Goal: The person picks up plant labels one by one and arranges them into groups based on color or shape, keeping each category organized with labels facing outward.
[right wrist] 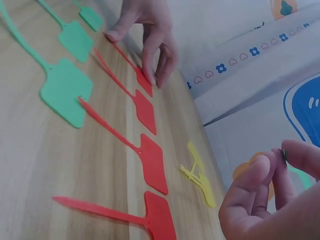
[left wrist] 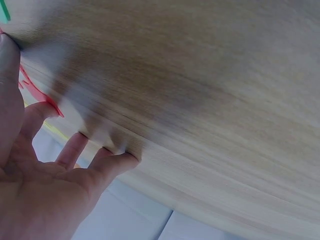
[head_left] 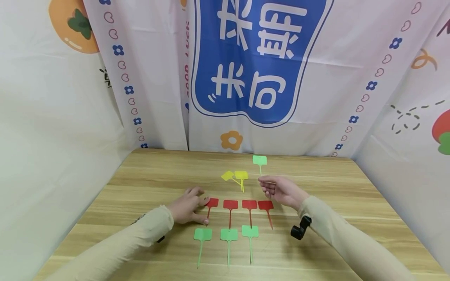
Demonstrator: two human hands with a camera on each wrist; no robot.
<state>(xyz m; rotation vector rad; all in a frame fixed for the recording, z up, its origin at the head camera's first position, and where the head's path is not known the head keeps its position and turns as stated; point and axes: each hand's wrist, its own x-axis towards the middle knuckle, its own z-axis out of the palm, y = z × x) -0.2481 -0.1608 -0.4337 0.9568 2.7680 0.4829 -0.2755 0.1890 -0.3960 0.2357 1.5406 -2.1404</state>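
My right hand (head_left: 283,191) pinches the thin stem of a green T-shaped plant label (head_left: 259,160), its flat head pointing up and away above the table. In the right wrist view most of that label is hidden behind the fingers. Spread over the leftmost red plant label (head_left: 212,202), my left hand (head_left: 186,207) has its index fingertip on the label's head and its thumb by the stem's lower end. The left wrist view shows the other left fingertips resting on the wood. Three more red labels (head_left: 230,204) continue the row to the right.
Nearer me lie three green labels (head_left: 229,235) in a row. Several yellow labels (head_left: 241,175) overlap in a small pile behind the red row. White printed cloth (head_left: 158,97) hangs around the back and sides of the wooden table (head_left: 168,164).
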